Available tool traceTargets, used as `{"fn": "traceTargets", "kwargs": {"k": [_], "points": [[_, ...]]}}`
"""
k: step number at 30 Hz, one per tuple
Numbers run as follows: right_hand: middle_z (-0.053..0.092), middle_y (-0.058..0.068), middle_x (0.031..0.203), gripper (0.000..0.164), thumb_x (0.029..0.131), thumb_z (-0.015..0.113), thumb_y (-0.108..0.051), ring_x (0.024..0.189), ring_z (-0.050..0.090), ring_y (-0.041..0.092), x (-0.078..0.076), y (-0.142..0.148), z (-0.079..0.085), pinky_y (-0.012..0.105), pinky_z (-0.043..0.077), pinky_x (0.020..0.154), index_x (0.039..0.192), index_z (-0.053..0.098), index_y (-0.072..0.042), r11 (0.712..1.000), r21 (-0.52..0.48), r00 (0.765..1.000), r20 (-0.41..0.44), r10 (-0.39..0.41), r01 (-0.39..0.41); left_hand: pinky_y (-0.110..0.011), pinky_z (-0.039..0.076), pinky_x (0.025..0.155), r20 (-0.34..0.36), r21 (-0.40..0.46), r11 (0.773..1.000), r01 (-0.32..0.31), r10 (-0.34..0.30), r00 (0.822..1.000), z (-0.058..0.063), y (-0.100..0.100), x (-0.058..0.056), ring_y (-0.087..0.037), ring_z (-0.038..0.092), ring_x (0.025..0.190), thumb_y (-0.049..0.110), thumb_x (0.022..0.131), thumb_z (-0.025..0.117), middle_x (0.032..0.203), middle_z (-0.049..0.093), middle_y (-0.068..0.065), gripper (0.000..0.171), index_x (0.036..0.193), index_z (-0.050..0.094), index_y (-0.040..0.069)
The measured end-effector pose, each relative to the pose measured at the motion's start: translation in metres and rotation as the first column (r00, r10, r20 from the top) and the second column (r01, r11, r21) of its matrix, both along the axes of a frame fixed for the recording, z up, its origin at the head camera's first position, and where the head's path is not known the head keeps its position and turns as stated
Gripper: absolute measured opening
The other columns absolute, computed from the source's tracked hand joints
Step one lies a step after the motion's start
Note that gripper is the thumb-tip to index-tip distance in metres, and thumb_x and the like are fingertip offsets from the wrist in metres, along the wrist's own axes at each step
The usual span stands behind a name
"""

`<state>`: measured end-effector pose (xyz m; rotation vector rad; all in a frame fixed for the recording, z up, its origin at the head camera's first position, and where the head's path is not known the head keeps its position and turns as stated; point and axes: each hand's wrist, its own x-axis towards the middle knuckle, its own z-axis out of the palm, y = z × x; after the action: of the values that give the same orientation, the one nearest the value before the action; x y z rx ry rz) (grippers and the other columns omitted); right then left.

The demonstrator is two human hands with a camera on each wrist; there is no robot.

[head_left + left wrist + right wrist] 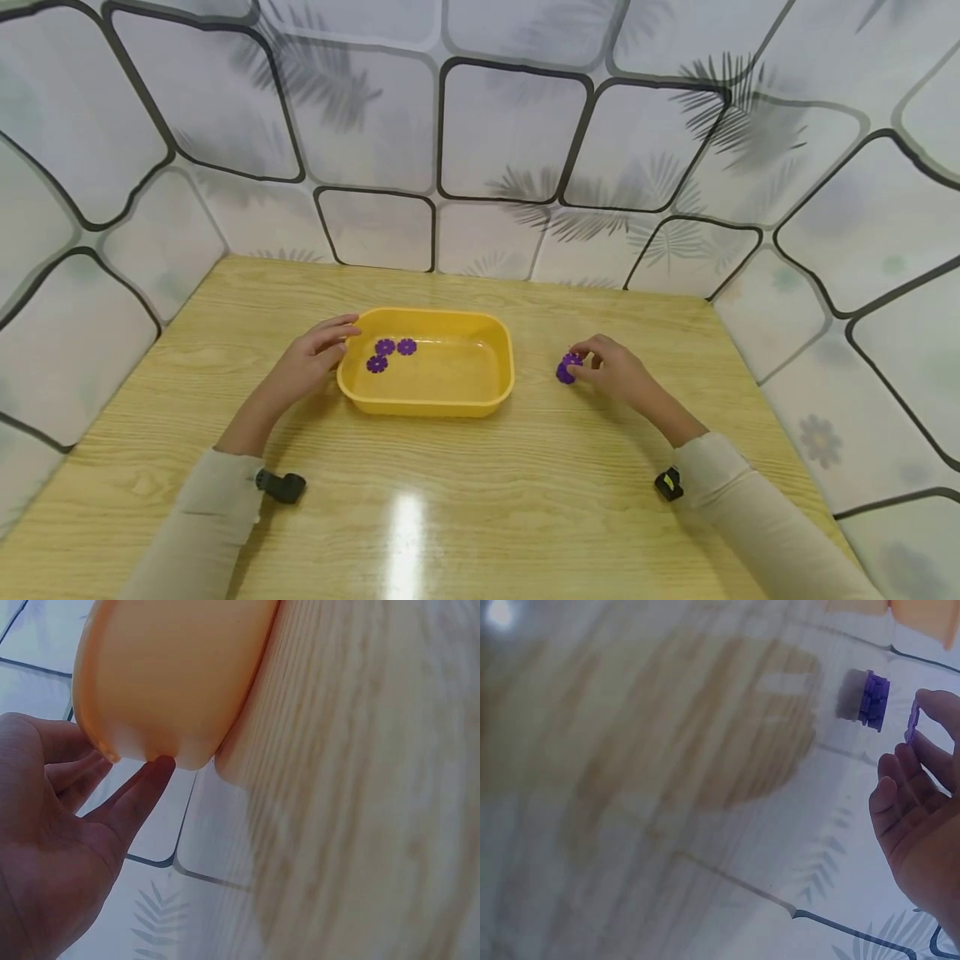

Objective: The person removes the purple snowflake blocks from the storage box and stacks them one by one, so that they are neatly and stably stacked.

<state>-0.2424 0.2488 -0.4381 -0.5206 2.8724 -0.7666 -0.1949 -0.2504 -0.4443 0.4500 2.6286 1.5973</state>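
Note:
A yellow plastic basin [427, 408] stands on the table, with a few purple flower-shaped discs [377, 363] lying flat at its left end. At the basin's left end, my left hand [306, 365] holds the rim. The left wrist view shows the thumb against the basin's outer wall [172, 682], and the other fingers partly hidden at the rim. To the right of the basin, my right hand [615, 375] pinches one purple disc [913, 720] between thumb and fingers. Just beside it, a short stack of purple discs [874, 701] sits on the table, apart from the held one.
The light wood-grain table [450, 500] meets a patterned wall covering [495, 233] at the back, left and right. A dark strap device [282, 487] is on the left wrist and another black device [669, 483] on the right.

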Motion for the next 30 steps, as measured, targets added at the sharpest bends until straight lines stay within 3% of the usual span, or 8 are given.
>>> {"fn": "traceTargets", "kwargs": {"k": [13, 18, 25, 30], "points": [[0.061, 0.006, 0.113, 0.036, 0.097, 0.068, -0.033, 0.09, 0.056, 0.019, -0.001, 0.0, -0.008, 0.031, 0.047, 0.068, 0.126, 0.066, -0.01, 0.999, 0.047, 1.0, 0.026, 0.015, -0.017, -0.005, 0.034, 0.106, 0.009, -0.001, 1.0, -0.001, 0.001, 1.0, 0.0, 0.0, -0.001, -0.034, 0.028, 0.152, 0.013, 0.108, 0.044, 0.163, 0.034, -0.011, 0.036, 0.139, 0.056, 0.0], [0.061, 0.008, 0.117, 0.038, 0.097, 0.067, -0.033, 0.093, 0.058, 0.02, -0.001, 0.0, -0.01, 0.032, 0.049, 0.071, 0.128, 0.065, -0.01, 0.998, 0.06, 0.999, 0.04, 0.025, -0.028, -0.016, 0.038, 0.112, 0.012, -0.008, 1.0, 0.002, -0.002, 1.0, 0.0, -0.001, 0.0, -0.034, 0.028, 0.152, 0.013, 0.108, 0.044, 0.163, 0.034, -0.01, 0.036, 0.139, 0.056, 0.0], [0.061, 0.009, 0.116, 0.041, 0.097, 0.067, -0.032, 0.092, 0.059, 0.021, -0.001, 0.001, -0.012, 0.032, 0.05, 0.071, 0.13, 0.064, -0.008, 0.998, 0.057, 0.999, 0.044, 0.031, -0.033, -0.052, 0.031, 0.118, 0.016, -0.012, 1.0, 0.001, -0.001, 1.0, 0.0, 0.0, -0.001, -0.034, 0.026, 0.152, 0.012, 0.108, 0.043, 0.163, 0.033, -0.011, 0.035, 0.139, 0.056, 0.001], [0.061, 0.011, 0.117, 0.043, 0.098, 0.066, -0.033, 0.093, 0.059, 0.023, 0.0, 0.003, -0.011, 0.034, 0.05, 0.072, 0.132, 0.063, -0.007, 0.999, 0.027, 0.999, 0.031, 0.036, -0.037, -0.05, 0.032, 0.118, 0.015, -0.013, 1.0, 0.004, -0.003, 1.0, 0.0, 0.0, 0.0, -0.034, 0.027, 0.152, 0.013, 0.108, 0.043, 0.163, 0.033, -0.01, 0.035, 0.139, 0.056, 0.001]]}}
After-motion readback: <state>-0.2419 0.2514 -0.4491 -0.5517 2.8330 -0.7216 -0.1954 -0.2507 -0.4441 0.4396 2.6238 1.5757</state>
